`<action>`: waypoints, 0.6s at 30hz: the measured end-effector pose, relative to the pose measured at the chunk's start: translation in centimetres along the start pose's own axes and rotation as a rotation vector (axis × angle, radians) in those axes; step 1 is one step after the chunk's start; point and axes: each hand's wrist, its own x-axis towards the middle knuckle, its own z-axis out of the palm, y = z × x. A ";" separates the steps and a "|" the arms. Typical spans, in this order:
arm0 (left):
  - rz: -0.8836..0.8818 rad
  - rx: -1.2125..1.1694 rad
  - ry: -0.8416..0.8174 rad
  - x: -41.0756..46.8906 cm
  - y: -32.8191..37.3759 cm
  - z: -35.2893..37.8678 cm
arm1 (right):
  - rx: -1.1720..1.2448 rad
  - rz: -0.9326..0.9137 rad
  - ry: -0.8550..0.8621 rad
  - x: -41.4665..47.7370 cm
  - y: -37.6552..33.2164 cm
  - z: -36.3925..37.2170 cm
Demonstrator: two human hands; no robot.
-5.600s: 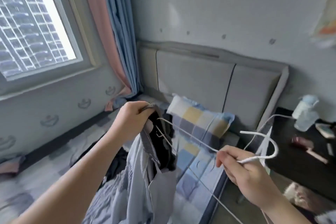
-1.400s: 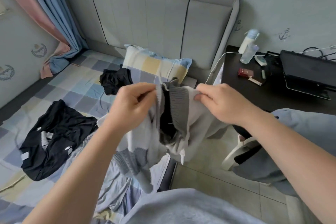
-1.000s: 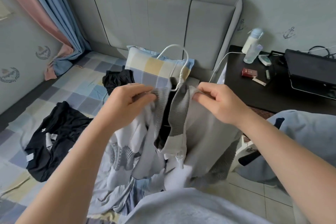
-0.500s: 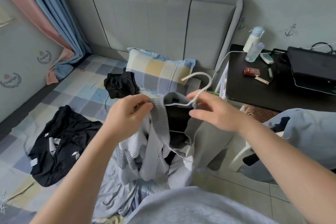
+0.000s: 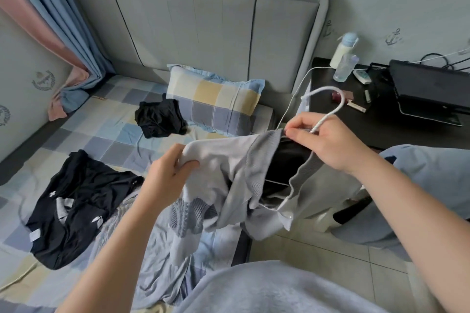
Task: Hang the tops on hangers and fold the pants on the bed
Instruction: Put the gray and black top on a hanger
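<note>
The grey knit top [image 5: 229, 157] is held up in mid-frame over the near edge of the bed [image 5: 114, 140]. A white wire hanger [image 5: 335, 99] is already threaded through its neck. The left grip [image 5: 167, 175] is clamped on a bunched shoulder of the knit at centre-left. The right grip [image 5: 328, 142] pinches the hanger's stem at centre-right, just where it leaves the ribbed collar.

Judging by its slack folds, the top is soft, light and stretchy. It will likely sag and slide rather than keep a shape, and the thin, smooth wire gives it little to cling to. The best places to take hold look to be 2:
- the shoulder seam, to draw the knit over the hanger's arm
- the hanger's stem, the only stiff part

The hanger's hook points to the upper right of the frame, toward the dark bench [image 5: 381, 129]. The top's long axis runs from the collar at centre-right down to the lower left, where its lower part trails onto the bed. A black printed garment [image 5: 76, 206] lies spread on the bed at the left.
</note>
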 end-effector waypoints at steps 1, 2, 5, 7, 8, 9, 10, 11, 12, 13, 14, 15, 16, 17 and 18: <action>0.017 -0.024 0.023 0.1 0.1 0.2 | -0.012 0.031 -0.006 -0.4 0.3 -0.5; 0.038 -0.050 0.047 0.3 0.3 0.3 | -0.026 0.066 -0.008 -0.9 0.7 -1.1; 0.080 -0.124 0.105 1.5 1.9 0.8 | -0.095 0.161 -0.009 -2.6 1.8 -2.8; 0.060 -0.187 0.135 2.2 3.3 2.0 | -0.144 0.217 -0.055 -4.0 2.4 -3.5; 0.048 -0.216 0.144 2.7 4.2 2.6 | -0.151 0.235 -0.082 -4.8 2.5 -3.7; 0.031 -0.234 0.132 3.1 5.1 3.2 | -0.149 0.236 -0.096 -5.6 2.5 -3.7; 0.011 -0.229 0.104 3.5 6.0 3.9 | -0.137 0.228 -0.088 -6.4 2.5 -3.7; -0.005 -0.196 0.074 3.9 6.9 4.7 | -0.119 0.220 -0.057 -7.1 2.5 -3.8; -0.004 -0.146 0.057 4.2 7.8 5.5 | -0.100 0.217 -0.013 -7.9 2.5 -4.2; 0.021 -0.104 0.059 4.2 8.9 6.3 | -0.081 0.225 0.029 -8.7 2.6 -4.6; 0.090 -0.090 0.069 3.9 10.0 7.0 | -0.061 0.243 0.056 -9.6 2.7 -5.1; 0.196 -0.098 0.056 3.5 11.2 7.8 | -0.042 0.267 0.067 -10.6 2.8 -5.7; 0.318 -0.119 -0.001 2.7 12.7 8.5 | -0.027 0.293 0.071 -11.6 3.0 -6.3; 0.432 -0.150 -0.101 1.7 14.3 9.2 | -0.016 0.318 0.084 -12.7 3.2 -6.9; 0.531 -0.156 -0.207 0.7 15.7 10.1 | -0.006 0.338 0.109 -13.8 3.4 -7.6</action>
